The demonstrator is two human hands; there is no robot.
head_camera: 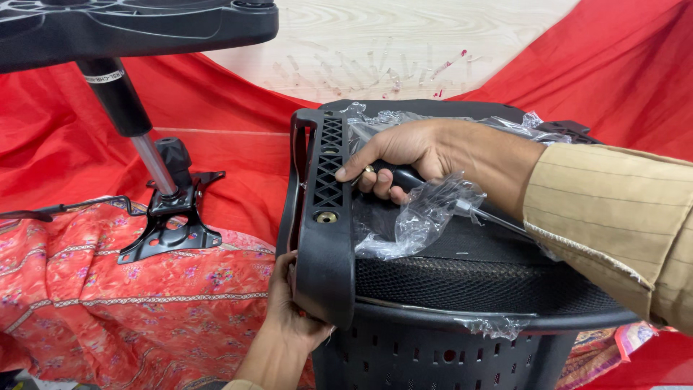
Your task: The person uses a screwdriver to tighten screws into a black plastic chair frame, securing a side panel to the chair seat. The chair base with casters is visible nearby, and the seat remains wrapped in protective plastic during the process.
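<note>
My right hand (426, 155) lies across a black chair backrest (462, 289) and grips a slim screwdriver (462, 206), its tip pressed against a black plastic bracket (325, 217). The bracket stands upright against the backrest's left edge, with a lattice face and a brass screw hole. My left hand (285, 307) holds the bracket's lower end from below. Torn clear plastic wrap (422, 217) clings to the backrest under my right wrist.
A black chair seat base (108, 25) with a gas cylinder (137, 126) and tilt mechanism plate (173, 227) lies tipped at the left. Red cloth (231, 101) and a patterned red fabric (130, 303) cover the floor. A pale wooden floor (404, 36) shows at the back.
</note>
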